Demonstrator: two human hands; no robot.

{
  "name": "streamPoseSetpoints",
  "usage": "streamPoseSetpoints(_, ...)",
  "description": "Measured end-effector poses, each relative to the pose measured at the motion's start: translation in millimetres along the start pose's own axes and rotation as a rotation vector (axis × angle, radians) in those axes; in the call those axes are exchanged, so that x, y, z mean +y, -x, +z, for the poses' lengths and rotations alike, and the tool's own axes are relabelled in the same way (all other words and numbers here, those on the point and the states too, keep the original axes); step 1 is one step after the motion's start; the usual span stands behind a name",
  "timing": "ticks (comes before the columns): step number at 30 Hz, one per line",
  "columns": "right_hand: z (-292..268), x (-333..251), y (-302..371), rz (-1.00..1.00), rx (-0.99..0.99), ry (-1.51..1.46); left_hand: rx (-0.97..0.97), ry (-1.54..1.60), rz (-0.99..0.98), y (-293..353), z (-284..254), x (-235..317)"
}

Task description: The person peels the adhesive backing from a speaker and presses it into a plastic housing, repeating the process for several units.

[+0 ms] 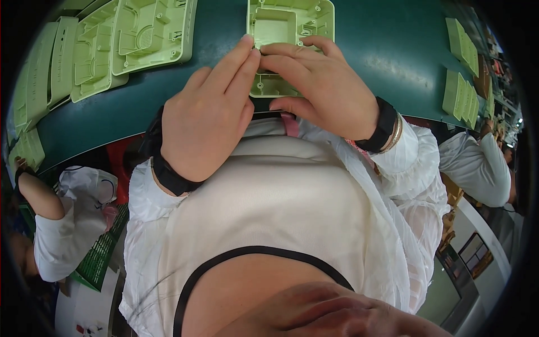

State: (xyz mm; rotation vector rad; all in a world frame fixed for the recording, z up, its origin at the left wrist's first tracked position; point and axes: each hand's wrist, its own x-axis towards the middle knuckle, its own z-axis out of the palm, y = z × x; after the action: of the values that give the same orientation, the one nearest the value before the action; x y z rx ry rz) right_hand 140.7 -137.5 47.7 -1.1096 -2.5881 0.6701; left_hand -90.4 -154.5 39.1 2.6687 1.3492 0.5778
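Observation:
A light green plastic casing (317, 16), an open shell with ribs, screw posts and a rectangular recess, lies before me on the dark green tabletop. My left hand (210, 115) has its fingers stretched out, their tips touching the casing's left side. Across the casing's middle reaches my right hand (323, 78), fingers bent over it and thumb at the near edge. The fingertips of both hands almost meet at the left wall. Whether a small part lies under them is hidden.
More green casings (154, 36) stand in a row along the table's left. Two smaller green parts (459, 95) (463, 45) lie at the right edge. Co-workers in white sit on both sides, one by a green basket (101, 255). The dark green tabletop (387, 50) curves around me.

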Motion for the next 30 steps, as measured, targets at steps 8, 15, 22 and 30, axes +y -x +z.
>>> streamPoseSetpoints(8,-18,-4,-2,-0.056,0.034,0.193,0.024,-0.068,0.003,-3,-2,7)
streamPoseSetpoints(15,-17,-8,1,-0.114,0.067,0.267,-0.016,-0.033,-0.054,2,-4,15)
streamPoseSetpoints(22,-36,-9,24,-0.137,-0.035,0.154,-0.011,0.067,-0.100,1,-18,27)
streamPoseSetpoints(30,-74,27,152,0.196,0.198,0.238,0.231,-0.188,-0.335,21,-57,-9)
